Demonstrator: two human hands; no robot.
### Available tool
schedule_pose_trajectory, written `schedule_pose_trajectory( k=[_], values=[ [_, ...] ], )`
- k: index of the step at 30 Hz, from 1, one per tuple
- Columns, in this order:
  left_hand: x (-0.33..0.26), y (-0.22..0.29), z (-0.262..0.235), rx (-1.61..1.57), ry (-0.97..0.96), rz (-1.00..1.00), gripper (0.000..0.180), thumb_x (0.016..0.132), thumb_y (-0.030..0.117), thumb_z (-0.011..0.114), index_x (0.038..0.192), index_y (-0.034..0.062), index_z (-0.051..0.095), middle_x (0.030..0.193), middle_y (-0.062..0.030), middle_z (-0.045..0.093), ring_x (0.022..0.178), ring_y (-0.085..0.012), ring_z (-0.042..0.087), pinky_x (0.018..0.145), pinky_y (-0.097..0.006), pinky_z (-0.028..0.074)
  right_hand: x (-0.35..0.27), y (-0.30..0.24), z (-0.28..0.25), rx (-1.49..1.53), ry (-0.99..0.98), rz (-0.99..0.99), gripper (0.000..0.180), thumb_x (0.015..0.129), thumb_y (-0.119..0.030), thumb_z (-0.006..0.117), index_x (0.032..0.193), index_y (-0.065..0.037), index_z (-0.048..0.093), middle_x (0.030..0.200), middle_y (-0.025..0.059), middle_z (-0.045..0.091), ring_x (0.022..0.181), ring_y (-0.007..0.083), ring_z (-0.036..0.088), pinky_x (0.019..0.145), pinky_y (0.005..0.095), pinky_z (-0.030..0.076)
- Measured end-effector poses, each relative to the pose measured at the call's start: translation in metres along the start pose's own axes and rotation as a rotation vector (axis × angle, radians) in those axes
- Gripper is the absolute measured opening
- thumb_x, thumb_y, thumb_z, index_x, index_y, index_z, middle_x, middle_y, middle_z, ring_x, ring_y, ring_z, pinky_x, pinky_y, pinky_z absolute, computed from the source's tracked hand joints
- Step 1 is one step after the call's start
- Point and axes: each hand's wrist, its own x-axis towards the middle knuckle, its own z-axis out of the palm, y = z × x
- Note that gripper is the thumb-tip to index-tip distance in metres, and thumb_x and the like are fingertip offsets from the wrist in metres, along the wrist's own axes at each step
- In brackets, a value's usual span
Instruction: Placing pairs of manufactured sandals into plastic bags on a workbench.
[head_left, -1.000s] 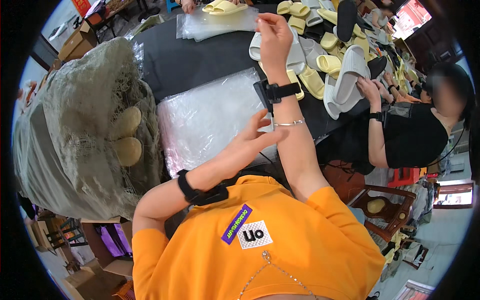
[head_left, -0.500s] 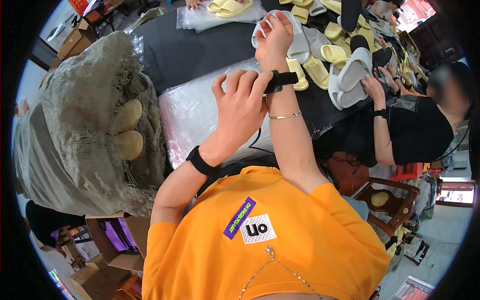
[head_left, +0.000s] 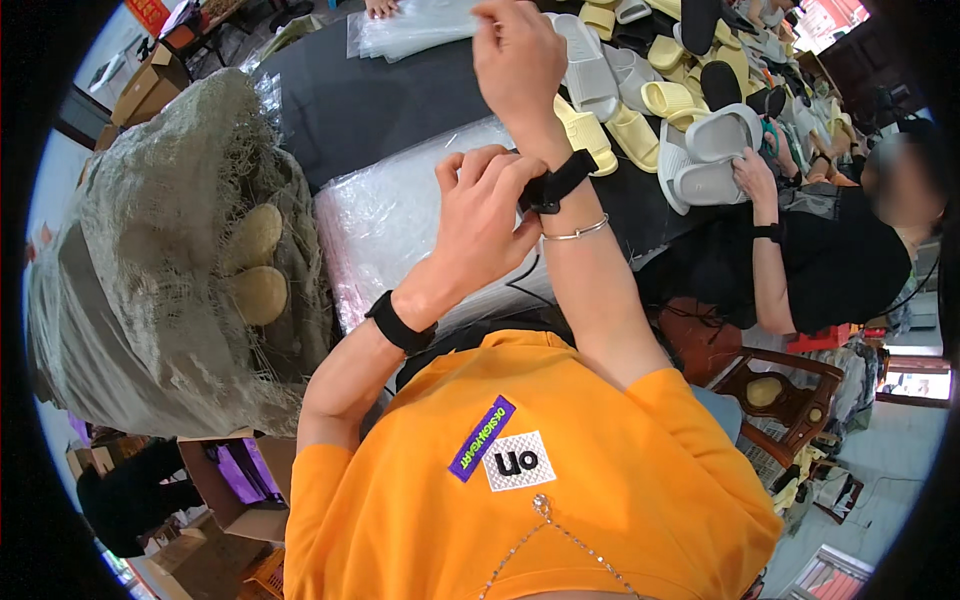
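Left hand (head_left: pixel 478 222) on the right wrist's black wristband (head_left: pixel 568 180)
Fingers pinch it — right hand (head_left: pixel 524 68) half-curled, contents impossible to tell.

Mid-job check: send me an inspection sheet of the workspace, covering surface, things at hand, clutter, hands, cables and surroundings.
Surface: black tabletop, partly covered.
Things: black wrist device on the right forearm; clear plastic bags below the hands.
Clutter: piled yellow slides and grey slides; bulky woven sack at left.
Hands: left hand has fingers at the device; right hand loosely curled, nothing visible in it.
Cables: thin black cable by the bags.
Surroundings: co-worker's hand at grey slides; wooden chair.
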Motion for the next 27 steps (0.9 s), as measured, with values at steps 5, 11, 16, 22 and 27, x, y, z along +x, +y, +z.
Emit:
schedule_pose_trajectory(
  k=[5,11,16,22,27],
  values=[
    [-0.005,0.002,-0.013,0.021,-0.078,-0.006,0.042,0.063,0.009,0.064,0.104,0.0074,0.052,0.104,-0.0074,0.056,0.103,-0.0246,0.048,0.091,-0.040,0.026,-0.003,0.003,-0.007,-0.085,-0.124,-0.150,0.008,0.075,-0.013,0.058,0.081,-0.014,0.064,0.077,0.0034,0.061,0.073,0.0230,0.057,0.068,0.0377,0.040],
    [0.002,-0.032,-0.026,-0.726,-0.100,-0.619,0.051,0.075,0.035,0.067,0.112,0.0044,0.052,0.112,-0.0085,0.053,0.115,-0.0264,0.042,0.099,-0.038,0.025,0.007,-0.023,-0.013,0.509,-0.008,0.080,0.008,0.077,-0.008,0.059,0.083,-0.007,0.063,0.075,0.0084,0.062,0.064,0.0264,0.061,0.058,0.0322,0.048],
    [0.005,-0.038,-0.026,-0.914,-0.390,-0.375,0.090,0.063,0.042,0.077,0.132,0.0040,0.033,0.133,-0.0110,0.039,0.120,-0.0227,0.041,0.099,-0.036,0.035,-0.016,-0.062,-0.023,0.683,-0.288,-0.117,0.012,0.076,-0.002,0.059,0.086,-0.006,0.063,0.077,0.0050,0.062,0.066,0.0152,0.059,0.058,0.0245,0.046],
    [0.000,-0.030,-0.025,-0.946,-0.487,-0.393,0.095,0.057,0.043,0.081,0.131,0.0050,0.036,0.135,-0.0097,0.037,0.122,-0.0231,0.039,0.102,-0.037,0.030,-0.020,-0.070,-0.020,0.695,-0.242,-0.288,0.014,0.075,0.003,0.057,0.085,-0.005,0.062,0.076,0.0056,0.062,0.065,0.0145,0.059,0.058,0.0233,0.046],
    [0.000,-0.021,-0.028,-0.971,-0.477,-0.505,0.089,0.060,0.041,0.079,0.130,0.0051,0.039,0.137,-0.0079,0.035,0.124,-0.0213,0.037,0.106,-0.038,0.023,-0.017,-0.075,-0.021,0.902,-0.254,0.103,0.013,0.079,0.002,0.056,0.088,-0.004,0.062,0.078,0.0045,0.064,0.067,0.0106,0.059,0.060,0.0218,0.046]
  ],
)
